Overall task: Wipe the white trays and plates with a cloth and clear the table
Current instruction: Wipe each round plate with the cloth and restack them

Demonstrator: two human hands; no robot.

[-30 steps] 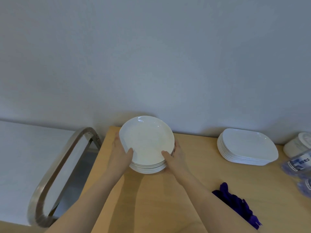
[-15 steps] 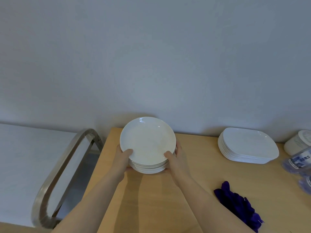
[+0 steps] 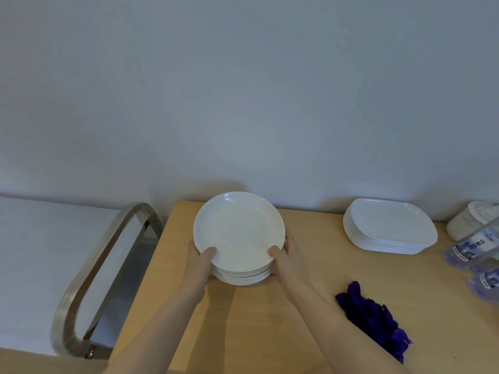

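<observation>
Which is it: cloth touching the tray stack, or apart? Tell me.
Apart. The head view shows the purple cloth lying nearer the table's front edge, with a wide strip of bare wood between it and the tray stack.

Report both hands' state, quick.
Left hand: grips the stack of round white plates at its left edge.
Right hand: grips the same stack's right edge.

Worktop (image 3: pixel 310 327): pale wood-look surface, smooth, matt. Plates (image 3: pixel 239 230) on it: white, glazed, glossy, with small highlights at the far rim. Trays (image 3: pixel 390 225), right of the plates: white, smooth, satin sheen. Cloth (image 3: pixel 375 319), near right of the plates: deep purple, soft, crumpled, matt. Frame (image 3: pixel 89 279), left of the plates: brushed metal, dull sheen. Bottles (image 3: pixel 475 244), far right: clear plastic, paper labels.
</observation>
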